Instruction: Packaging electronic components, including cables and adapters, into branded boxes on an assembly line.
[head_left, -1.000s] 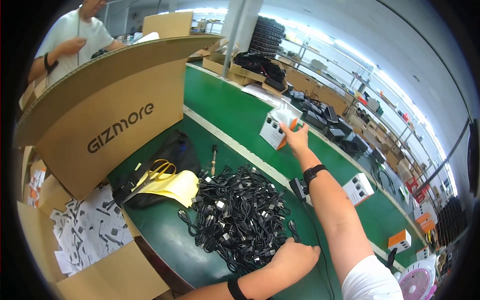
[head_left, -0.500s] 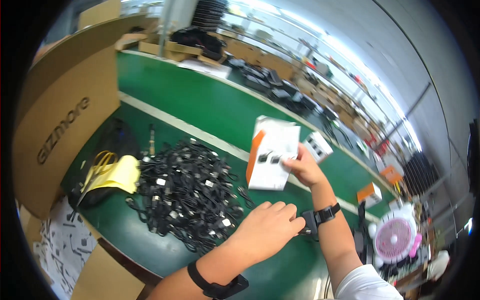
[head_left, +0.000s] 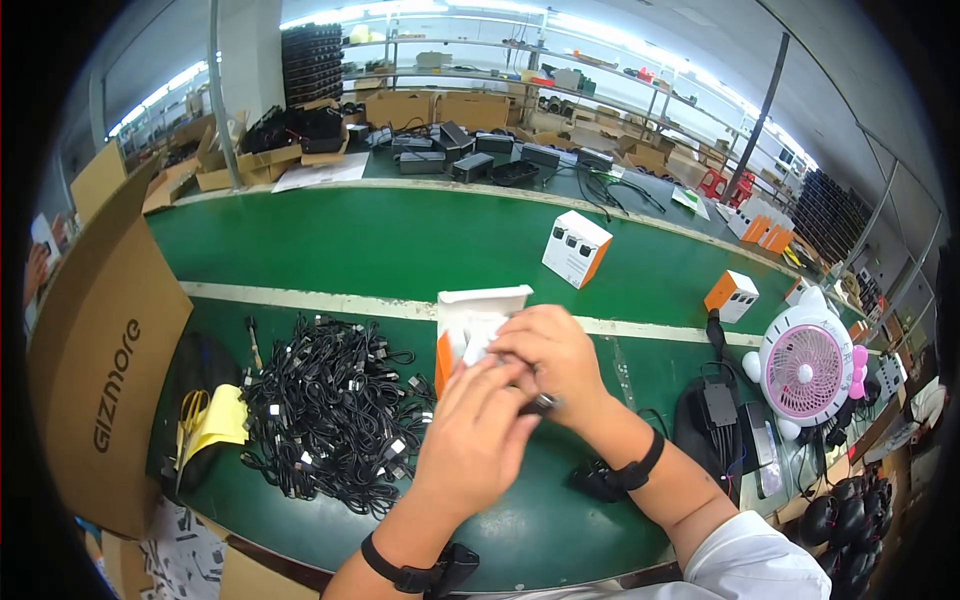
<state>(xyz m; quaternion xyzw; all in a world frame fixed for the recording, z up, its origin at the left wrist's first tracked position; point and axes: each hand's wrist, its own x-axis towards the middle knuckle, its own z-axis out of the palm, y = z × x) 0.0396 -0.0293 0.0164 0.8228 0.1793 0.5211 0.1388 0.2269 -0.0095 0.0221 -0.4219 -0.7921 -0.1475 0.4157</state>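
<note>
My left hand and my right hand meet in front of an open white-and-orange box. The box has its white top flap raised, and my hands hide much of it. The fingers of both hands are curled together around something mostly hidden. A small dark piece with a shiny end sticks out between them; its kind cannot be made out. To the left lies a large heap of black cables with pale connectors.
A large brown carton stands at left, beside yellow paper and scissors. Beyond my hands are a white-and-orange box and another box. A pink-and-white fan stands at right.
My right hand held the box up, apart from my left hand. Now the box is lower with its flap open, and both hands are together at it. The view has levelled.
</note>
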